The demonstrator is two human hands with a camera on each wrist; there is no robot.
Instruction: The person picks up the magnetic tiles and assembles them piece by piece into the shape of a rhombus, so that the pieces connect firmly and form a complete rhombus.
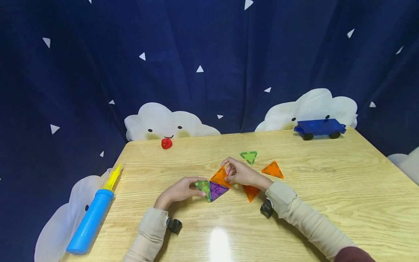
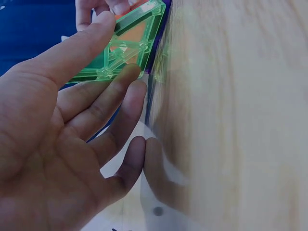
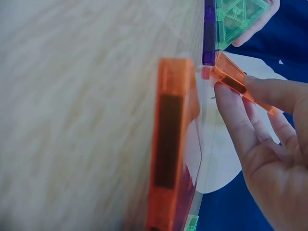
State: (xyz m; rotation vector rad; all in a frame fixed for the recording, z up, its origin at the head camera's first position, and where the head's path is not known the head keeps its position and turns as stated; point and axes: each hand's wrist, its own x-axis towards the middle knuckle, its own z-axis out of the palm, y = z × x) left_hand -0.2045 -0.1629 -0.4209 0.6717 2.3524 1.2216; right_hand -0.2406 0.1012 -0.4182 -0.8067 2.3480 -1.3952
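Observation:
Near the table's middle a purple triangular magnetic tile lies flat. My left hand pinches a green triangular tile between thumb and fingers. In the left wrist view this green tile stands tilted up from the tabletop, at the purple tile's left edge. On the far side, my right hand pinches an orange triangular tile by its outer part. The right wrist view shows that orange tile slanting up from the purple tile's edge.
A darker orange tile lies partly under my right forearm. Beyond are another orange tile and a green tile. A blue toy wagon and a small red object sit at the back. A blue-and-yellow hand pump lies left.

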